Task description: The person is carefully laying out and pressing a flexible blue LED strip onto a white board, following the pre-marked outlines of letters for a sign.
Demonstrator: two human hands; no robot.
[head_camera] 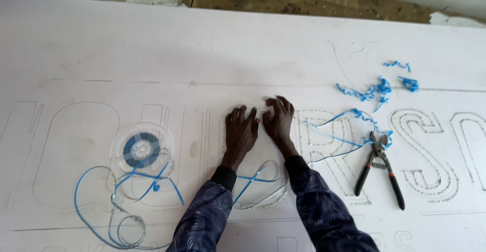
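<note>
large white sign board with grooved letter outlines. left hand and right hand, fingers spread flat, gripping nothing, press thin clear strip into the letter groove. black-handled pliers lie just right; clear spool of blue-backed strip left.

pliers right | blue scraps upper right | tape spool left

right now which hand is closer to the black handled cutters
Right. The right hand presses on the white board just left of the cutters, while the left hand lies beside it, farther left, toward the tape spool.
</note>
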